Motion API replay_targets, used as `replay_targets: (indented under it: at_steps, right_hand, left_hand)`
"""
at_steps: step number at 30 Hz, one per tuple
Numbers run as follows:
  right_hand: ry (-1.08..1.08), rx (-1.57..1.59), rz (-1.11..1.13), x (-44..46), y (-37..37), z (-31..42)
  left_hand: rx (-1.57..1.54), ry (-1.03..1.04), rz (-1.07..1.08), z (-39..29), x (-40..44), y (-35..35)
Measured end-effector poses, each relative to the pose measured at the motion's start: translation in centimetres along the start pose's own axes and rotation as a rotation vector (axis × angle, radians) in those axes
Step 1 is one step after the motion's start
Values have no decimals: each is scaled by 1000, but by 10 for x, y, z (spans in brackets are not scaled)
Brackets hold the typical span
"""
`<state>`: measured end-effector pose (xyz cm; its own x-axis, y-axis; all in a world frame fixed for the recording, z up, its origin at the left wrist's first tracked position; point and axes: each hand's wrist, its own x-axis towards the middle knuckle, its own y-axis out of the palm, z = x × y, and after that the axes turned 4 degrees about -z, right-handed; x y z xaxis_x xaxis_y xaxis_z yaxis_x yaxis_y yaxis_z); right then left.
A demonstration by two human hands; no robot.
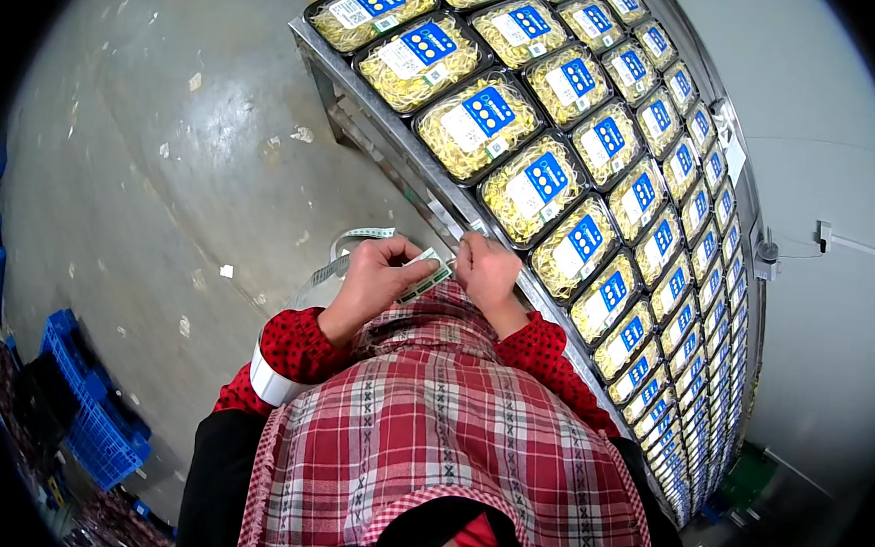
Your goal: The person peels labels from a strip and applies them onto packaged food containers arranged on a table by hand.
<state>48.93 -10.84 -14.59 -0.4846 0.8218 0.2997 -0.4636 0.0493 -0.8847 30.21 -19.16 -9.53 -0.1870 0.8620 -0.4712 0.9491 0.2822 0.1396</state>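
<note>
left hand (382, 278) set in a pinch — right hand (488, 272) just beside it, curled inward.

Food trays (487, 119) stand in tight rows across the metal table (396, 131), leaving slim gaps between them but open air above their tops. Just off the table's near edge, the left hand (377, 275) and right hand (486, 271) sit close together, a label strip (425, 276) crowding the gap between. Leftward, past a loop of tape (365, 232), the wide floor (182, 198) offers passing room.
</note>
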Motion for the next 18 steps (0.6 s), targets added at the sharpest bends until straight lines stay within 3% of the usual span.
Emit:
replay_targets:
  at_steps: [3,6,13,16,18]
  right_hand:
    - [185,250,-84,3,-1,-3]
    - [169,145,-164,5,6,-3]
    - [72,99,-120,10,4,-6]
    - [89,57,-64,12,2,-5]
    - [-9,-51,80,10,-3,-4]
  left_hand:
    - [-8,-10,-17,-3,1,-3]
    - [-33,-29,-25,0,2,-6]
    - [-46,-26,-29,1,0,-6]
    - [-23,-30,-46,2,-1,-5]
    - [-34,-29,-45,2,-1,-3]
